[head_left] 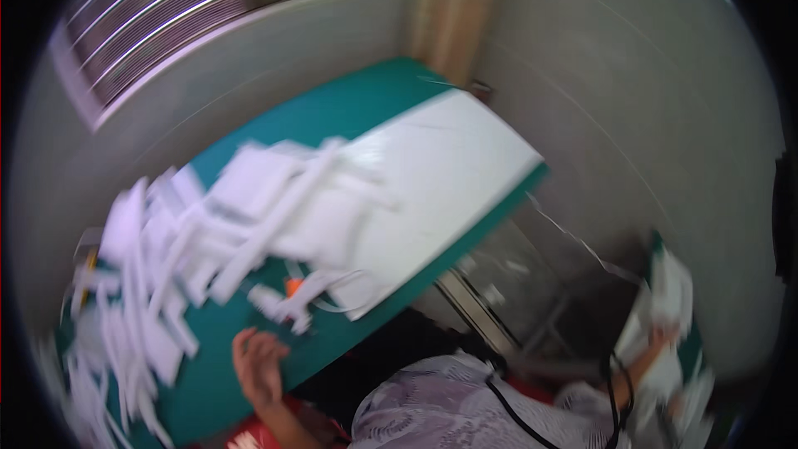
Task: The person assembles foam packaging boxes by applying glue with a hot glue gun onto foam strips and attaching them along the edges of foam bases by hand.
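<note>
My left hand (pixel 259 362) hovers over the near edge of the green table (pixel 220 387). Its fingers are loosely bent and apart, with nothing in them. Just beyond it lies a white tool with an orange part (pixel 293 289), shaped like a glue gun, and a thin white cord curls beside it. Far out to the right, my right hand (pixel 662 336) reaches to a stack of white sheets or pieces (pixel 672 287). Blur smears its fingers, so whether they grip a piece cannot be made out.
Loose white strips and blocks (pixel 241 220) heap over the table's left and middle. A large white board (pixel 453 162) lies at its right end. Grey walls (pixel 632 91) and a barred window (pixel 158 12) stand behind. A thin cord (pixel 573 237) hangs on the right.
</note>
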A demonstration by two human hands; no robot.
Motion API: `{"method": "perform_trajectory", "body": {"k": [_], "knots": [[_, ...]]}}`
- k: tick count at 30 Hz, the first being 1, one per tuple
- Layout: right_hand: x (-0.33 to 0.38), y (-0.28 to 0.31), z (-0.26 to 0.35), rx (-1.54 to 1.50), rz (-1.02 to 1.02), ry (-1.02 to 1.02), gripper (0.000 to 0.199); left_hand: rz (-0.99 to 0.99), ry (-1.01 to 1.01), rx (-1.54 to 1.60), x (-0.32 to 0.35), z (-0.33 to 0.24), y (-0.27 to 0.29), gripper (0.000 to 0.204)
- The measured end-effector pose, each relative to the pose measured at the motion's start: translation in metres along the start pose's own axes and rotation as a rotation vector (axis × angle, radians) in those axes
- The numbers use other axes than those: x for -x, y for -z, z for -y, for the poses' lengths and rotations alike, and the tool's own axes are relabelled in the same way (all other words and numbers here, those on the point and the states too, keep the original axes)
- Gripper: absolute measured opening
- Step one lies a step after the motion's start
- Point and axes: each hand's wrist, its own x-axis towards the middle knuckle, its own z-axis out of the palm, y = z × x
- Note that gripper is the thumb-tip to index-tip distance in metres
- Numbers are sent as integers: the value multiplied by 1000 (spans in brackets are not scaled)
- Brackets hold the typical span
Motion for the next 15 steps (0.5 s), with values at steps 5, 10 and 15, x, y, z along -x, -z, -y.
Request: {"method": "perform_trajectory", "body": {"k": [5,10,15], "knots": [[19,-145,94,-402,198,-584,50,-63,12,-6,8,-11,5,52],[71,-244,237,-381,501,-516,45,-185,-27,-88,21,-38,6,52],[95,-282,311,-376,648,-442,40,-332,-124,-320,40,-73,27,42]]}}
